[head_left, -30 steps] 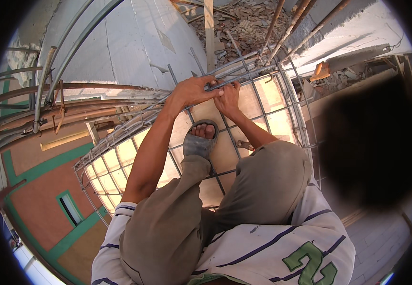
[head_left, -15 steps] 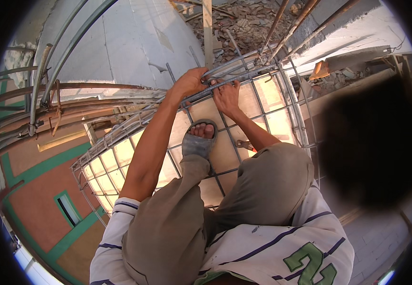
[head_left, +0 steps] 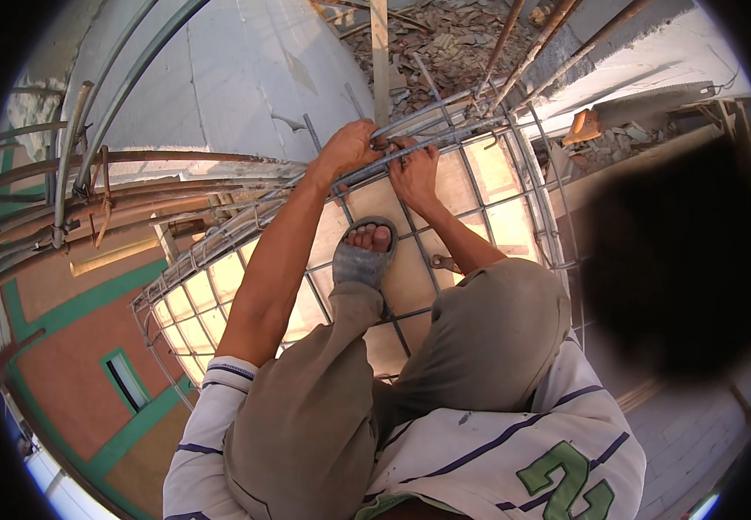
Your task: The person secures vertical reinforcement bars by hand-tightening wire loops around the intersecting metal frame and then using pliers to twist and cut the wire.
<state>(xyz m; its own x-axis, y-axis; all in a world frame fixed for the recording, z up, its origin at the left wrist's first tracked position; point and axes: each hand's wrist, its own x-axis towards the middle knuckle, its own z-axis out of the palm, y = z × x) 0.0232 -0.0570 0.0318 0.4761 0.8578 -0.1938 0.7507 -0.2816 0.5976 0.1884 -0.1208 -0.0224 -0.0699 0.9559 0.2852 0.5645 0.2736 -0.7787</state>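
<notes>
Crowding grey ribbed steel bar (head_left: 471,133) along far edge of square-celled steel-rod grid (head_left: 482,210): left bare hand (head_left: 351,147), right bare hand (head_left: 414,171), fingers curled, perhaps steadying it; can't tell whether either clamps.

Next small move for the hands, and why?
I'd probably steady the steel bar with the left hand and bring the right hand slightly closer: both hands sit close together at that bar, along the far side of the rebar grid. What their fingertips pinch is too small to tell.
</notes>
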